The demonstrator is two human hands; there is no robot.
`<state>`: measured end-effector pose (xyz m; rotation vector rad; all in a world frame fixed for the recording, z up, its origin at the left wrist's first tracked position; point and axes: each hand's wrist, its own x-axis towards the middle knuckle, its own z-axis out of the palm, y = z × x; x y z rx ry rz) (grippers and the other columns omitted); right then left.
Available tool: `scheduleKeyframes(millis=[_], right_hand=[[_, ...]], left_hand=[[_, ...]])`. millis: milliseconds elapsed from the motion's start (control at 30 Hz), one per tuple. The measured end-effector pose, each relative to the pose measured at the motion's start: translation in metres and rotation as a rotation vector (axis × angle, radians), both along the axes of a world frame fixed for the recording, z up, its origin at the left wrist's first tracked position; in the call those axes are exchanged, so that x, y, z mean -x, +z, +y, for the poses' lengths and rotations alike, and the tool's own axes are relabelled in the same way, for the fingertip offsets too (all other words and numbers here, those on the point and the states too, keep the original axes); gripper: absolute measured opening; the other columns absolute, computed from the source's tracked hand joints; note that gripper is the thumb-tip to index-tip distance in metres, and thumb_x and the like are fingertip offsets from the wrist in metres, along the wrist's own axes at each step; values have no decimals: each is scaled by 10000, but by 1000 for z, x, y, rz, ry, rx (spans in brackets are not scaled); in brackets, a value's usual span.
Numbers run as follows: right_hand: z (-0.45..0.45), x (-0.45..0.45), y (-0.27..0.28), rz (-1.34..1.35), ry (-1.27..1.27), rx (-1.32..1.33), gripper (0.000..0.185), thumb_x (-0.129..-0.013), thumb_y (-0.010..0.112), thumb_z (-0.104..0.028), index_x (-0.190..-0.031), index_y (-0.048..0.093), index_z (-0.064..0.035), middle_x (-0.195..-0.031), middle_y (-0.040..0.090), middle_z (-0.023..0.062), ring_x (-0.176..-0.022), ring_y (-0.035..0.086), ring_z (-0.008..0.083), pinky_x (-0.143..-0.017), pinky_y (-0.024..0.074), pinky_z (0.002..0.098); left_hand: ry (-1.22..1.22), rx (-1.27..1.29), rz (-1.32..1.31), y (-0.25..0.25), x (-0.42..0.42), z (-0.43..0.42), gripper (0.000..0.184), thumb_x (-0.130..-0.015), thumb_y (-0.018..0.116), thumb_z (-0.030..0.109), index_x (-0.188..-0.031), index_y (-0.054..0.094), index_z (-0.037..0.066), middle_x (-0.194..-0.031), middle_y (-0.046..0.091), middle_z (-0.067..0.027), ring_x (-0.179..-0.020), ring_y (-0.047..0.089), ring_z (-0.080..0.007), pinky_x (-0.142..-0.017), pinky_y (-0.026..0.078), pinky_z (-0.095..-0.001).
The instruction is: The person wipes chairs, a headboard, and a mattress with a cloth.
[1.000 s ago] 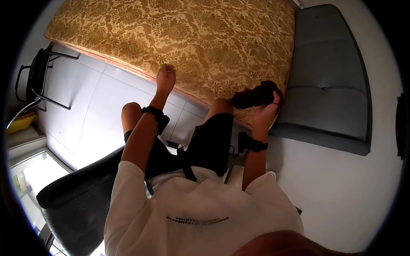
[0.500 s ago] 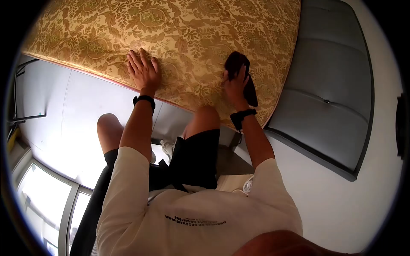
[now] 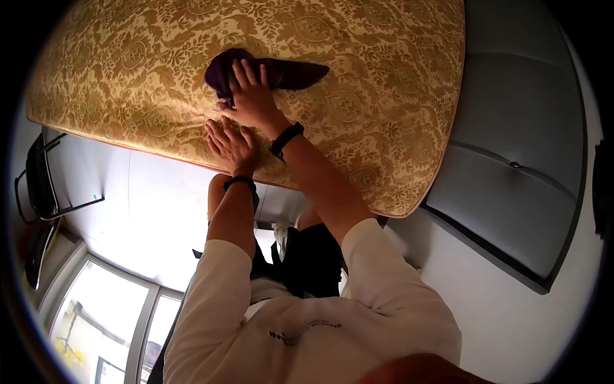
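Note:
A patterned gold mattress [image 3: 358, 38] lies in front of me. On it is a dark purple cloth [image 3: 297, 74], bunched at the left with a flat, narrowing end to the right. My right hand [image 3: 254, 99] rests palm down on the bunched part, fingers spread over it. Just nearer to me, my left hand [image 3: 233, 148] lies flat on the mattress by its near edge, fingers stretched out and holding nothing. The two hands are close together, the right forearm reaching across to the left. Dark bands circle both wrists.
A grey padded headboard [image 3: 511, 128] stands at the mattress's right end. Black chairs [image 3: 41, 179] are on the far left, above a glass door [image 3: 105, 307]. My knees are against or close to the near edge.
My right hand has swept left across the mattress, and the cloth has moved with it and turned. My left hand stays flat on the mattress, now close to the right. The view has shifted.

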<state>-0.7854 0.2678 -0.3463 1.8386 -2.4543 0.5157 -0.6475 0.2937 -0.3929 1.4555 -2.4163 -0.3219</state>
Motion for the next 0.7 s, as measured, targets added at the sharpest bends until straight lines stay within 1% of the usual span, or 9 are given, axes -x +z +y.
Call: scheduleKeyframes(millis=[33,67,133,200,333,400,500,567,700], right_hand=[[7,5,4,10,40,-27,665,-830,670,-514,-1299,575,-52,-1549,322,167,-1438,283,344,-1139,207,621],[19,20,9,-45,46,85,557,-868,637,-483,-1223,638,-54,-1539,359,136,-1417,334,305,-1132,265,571],[49,51,15,-15,-221,-26,459,-935,566,-437,-1083,705,-26,-1522,390,132,-1395,370,299,-1127,292,537],[93,86,13,22,-425,10,537,-1014,430,-398,-906,735,30,-1541,358,127,-1395,359,308,-1115,297,542],[196,131,36,-43,-694,-289,715,-1054,247,-474,-963,715,59,-1573,292,136,-1406,328,336,-1140,271,526],[244,145,23,-10,-889,-169,744,-1049,208,-499,-1014,704,55,-1580,262,160,-1432,283,338,-1169,234,512],[231,146,18,-111,-1159,-52,739,-1040,217,-521,-1057,702,36,-1592,215,180,-1454,224,357,-1177,185,555],[196,134,11,-149,-1385,-176,718,-1016,272,-554,-1117,683,26,-1605,168,176,-1470,167,368,-1155,160,604],[105,82,-19,78,-1007,-115,596,-995,377,-481,-1134,680,13,-1597,174,201,-1466,154,410,-1127,142,665]], left_hand=[[3,11,32,-2,0,1,645,-968,335,431,-1458,352,14,-1540,261,-269,-1468,171,-405,-1169,143,-545],[-9,15,41,-1,2,-1,645,-968,335,431,-1458,352,14,-1540,261,-269,-1468,171,-405,-1169,143,-545],[-3,26,5,-3,-1,1,629,-953,361,390,-1461,358,19,-1556,231,-273,-1474,157,-405,-1175,142,-533],[-6,29,-22,-2,-1,1,630,-951,361,380,-1464,351,14,-1565,214,-263,-1480,147,-392,-1178,147,-523],[-6,50,-4,-2,-3,1,613,-955,379,356,-1466,360,17,-1574,206,-247,-1484,159,-366,-1181,154,-510],[25,17,1,-3,-2,3,611,-955,388,357,-1470,359,30,-1576,209,-239,-1481,169,-365,-1182,151,-512],[27,-2,-18,1,-2,1,611,-957,395,365,-1481,354,54,-1574,227,-227,-1483,169,-362,-1185,144,-510],[31,-3,-12,2,-5,1,613,-957,395,364,-1483,352,53,-1573,228,-229,-1484,165,-363,-1186,142,-509],[27,-19,6,5,-1,1,600,-957,420,361,-1454,382,28,-1567,237,-233,-1480,170,-365,-1186,134,-508]])
